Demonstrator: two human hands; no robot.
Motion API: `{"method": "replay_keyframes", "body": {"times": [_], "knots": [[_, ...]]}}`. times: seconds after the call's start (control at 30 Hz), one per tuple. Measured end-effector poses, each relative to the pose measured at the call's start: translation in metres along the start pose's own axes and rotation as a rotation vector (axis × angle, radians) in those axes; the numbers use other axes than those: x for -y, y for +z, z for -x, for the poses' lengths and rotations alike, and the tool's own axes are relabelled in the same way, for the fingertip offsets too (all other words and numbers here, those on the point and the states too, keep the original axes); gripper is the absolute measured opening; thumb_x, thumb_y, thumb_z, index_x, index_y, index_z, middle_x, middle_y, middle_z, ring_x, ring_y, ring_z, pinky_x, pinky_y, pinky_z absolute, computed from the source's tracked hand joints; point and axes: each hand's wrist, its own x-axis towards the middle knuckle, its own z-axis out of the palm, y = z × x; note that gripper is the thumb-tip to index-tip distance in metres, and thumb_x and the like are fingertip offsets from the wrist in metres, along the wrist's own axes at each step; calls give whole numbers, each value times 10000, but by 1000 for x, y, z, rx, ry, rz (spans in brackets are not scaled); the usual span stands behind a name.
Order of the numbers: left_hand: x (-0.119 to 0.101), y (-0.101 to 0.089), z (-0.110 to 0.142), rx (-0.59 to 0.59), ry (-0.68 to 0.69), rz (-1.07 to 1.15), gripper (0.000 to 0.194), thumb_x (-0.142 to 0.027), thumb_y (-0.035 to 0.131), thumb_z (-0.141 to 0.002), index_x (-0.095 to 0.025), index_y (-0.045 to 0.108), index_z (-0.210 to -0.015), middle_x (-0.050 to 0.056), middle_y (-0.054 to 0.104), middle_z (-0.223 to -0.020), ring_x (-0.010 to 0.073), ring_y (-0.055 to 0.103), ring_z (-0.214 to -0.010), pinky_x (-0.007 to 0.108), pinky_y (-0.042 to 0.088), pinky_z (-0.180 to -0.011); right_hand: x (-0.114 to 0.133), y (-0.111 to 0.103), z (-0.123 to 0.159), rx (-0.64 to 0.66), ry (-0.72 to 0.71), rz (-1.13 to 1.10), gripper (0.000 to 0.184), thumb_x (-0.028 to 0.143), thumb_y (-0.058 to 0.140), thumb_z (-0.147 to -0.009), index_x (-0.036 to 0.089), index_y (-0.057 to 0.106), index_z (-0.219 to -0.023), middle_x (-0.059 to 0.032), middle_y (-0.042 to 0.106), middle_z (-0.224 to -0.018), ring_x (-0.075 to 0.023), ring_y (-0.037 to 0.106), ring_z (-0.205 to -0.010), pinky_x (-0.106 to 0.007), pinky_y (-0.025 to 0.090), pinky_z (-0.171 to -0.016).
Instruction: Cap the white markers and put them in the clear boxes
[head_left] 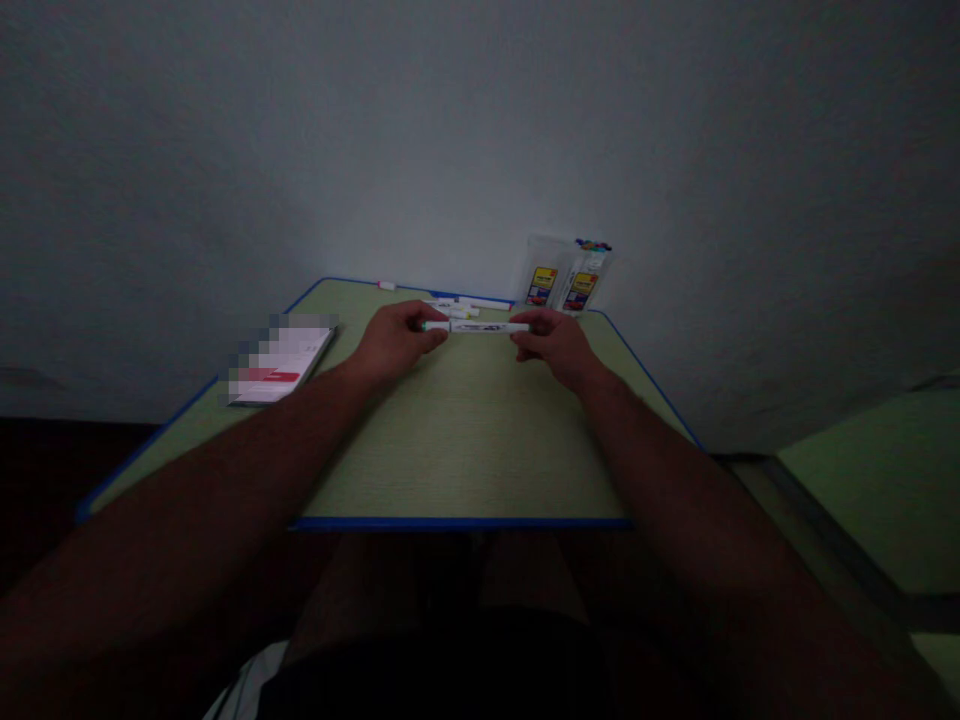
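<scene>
A white marker (489,327) with dark print is held level above the table, stretched between both hands. My left hand (397,338) pinches its left end, where a green tip shows. My right hand (553,342) grips the right end between thumb and fingers. Just behind the left hand lie several loose white markers (463,312), partly hidden by that hand. A longer marker (486,304) rests near the table's back edge, and a short white piece with a pink end (387,286) lies farther left.
The pale green table (465,450) has a blue rim and meets a grey wall (450,150). A flat book or box (289,358), partly blurred out, lies at left. Two clear cases (544,275) stand at the back right; one case (587,278) contains several markers.
</scene>
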Motion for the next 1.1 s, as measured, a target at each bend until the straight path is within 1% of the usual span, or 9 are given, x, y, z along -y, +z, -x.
{"method": "replay_keyframes", "body": {"times": [0.1, 0.27, 0.4, 0.53, 0.63, 0.77, 0.9, 1.1], "knots": [[3, -1, -1, 2, -40, -56, 221, -241, 732, -731, -178, 747, -943, 6, 643, -657, 139, 543, -584, 276, 408, -554, 3, 3, 1, 11, -39, -23, 339, 258, 845, -643, 191, 710, -947, 27, 668, -715, -107, 614, -592, -290, 596, -607], [5, -3, -1, 26, -64, -80, 192, -234, 722, -742, -186, 755, -925, 52, 716, -772, 157, 588, -622, 283, 445, -565, 9, 11, 4, 23, -89, -19, 333, 282, 835, -644, 189, 704, -936, 27, 679, -709, -104, 617, -586, -271, 580, -597], [7, -3, -1, 30, -69, -88, 201, -227, 732, -728, -198, 766, -923, 48, 725, -758, 162, 591, -610, 284, 445, -554, 15, 19, 7, 13, -148, 42, 298, 288, 826, -667, 188, 696, -916, 21, 674, -699, -101, 615, -579, -256, 555, -577], [6, -4, 0, 50, -90, -71, 217, -227, 734, -725, -205, 771, -938, 44, 725, -759, 162, 592, -592, 293, 452, -560, 17, 23, 9, 20, -166, 80, 280, 275, 814, -694, 188, 692, -930, 8, 678, -705, -112, 616, -593, -265, 546, -579], [5, -3, 0, 54, -107, -74, 239, -233, 725, -732, -199, 769, -964, 46, 725, -776, 162, 592, -596, 297, 458, -572, 16, 23, 8, 25, -179, 83, 276, 270, 813, -689, 187, 691, -922, 7, 680, -701, -115, 619, -590, -261, 540, -567], [3, -3, 1, 66, -115, -128, 266, -253, 683, -760, -184, 759, -1006, 40, 716, -764, 162, 595, -605, 290, 464, -581, 12, 22, 5, 24, -203, 69, 291, 305, 818, -681, 186, 683, -910, 17, 679, -692, -103, 610, -569, -245, 530, -540], [3, -3, 1, 71, -127, -160, 277, -284, 654, -785, -184, 750, -1024, 42, 712, -776, 166, 610, -624, 289, 474, -596, 10, 22, 3, 35, -218, 34, 312, 328, 824, -678, 174, 681, -908, 8, 681, -697, -112, 615, -574, -259, 541, -545], [4, -2, 1, 68, -104, -128, 270, -301, 654, -786, -186, 748, -1012, 46, 704, -774, 164, 605, -627, 300, 485, -607, 10, 19, 4, -17, -202, -24, 289, 325, 814, -697, 188, 680, -913, 26, 655, -675, -111, 617, -574, -267, 562, -562]]}}
